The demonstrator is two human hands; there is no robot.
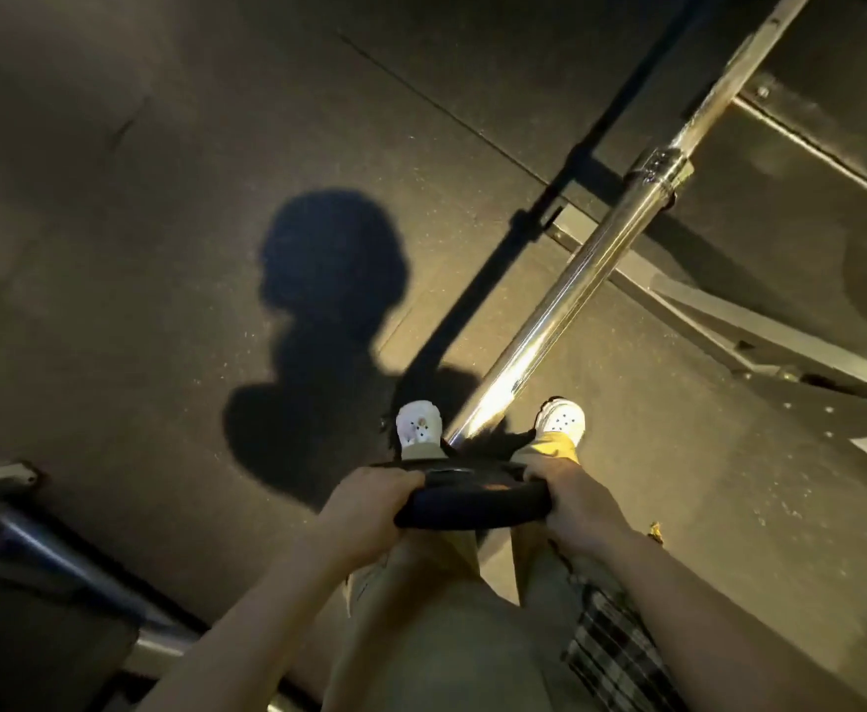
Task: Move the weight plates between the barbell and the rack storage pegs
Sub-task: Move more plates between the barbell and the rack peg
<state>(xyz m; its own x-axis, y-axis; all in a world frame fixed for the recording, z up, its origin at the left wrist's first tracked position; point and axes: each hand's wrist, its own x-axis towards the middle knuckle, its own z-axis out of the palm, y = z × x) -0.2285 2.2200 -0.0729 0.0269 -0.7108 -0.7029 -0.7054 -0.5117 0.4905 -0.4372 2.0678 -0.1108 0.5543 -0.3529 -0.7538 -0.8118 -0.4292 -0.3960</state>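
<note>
A black weight plate point(472, 498) is seen edge-on just below the middle of the view, right at the near end of the chrome barbell sleeve point(575, 295). Whether the plate is on the sleeve or just off its tip is hidden by the plate itself. My left hand point(369, 503) grips the plate's left rim and my right hand point(577, 508) grips its right rim. The bare sleeve runs up and to the right to a collar point(660, 167), beyond which the thinner shaft continues to the top edge.
My feet in white shoes point(419, 423) stand on dark rubber flooring either side of the sleeve tip. Grey rack base rails point(719, 321) lie on the floor at the right. Another metal frame point(61, 557) sits at the lower left.
</note>
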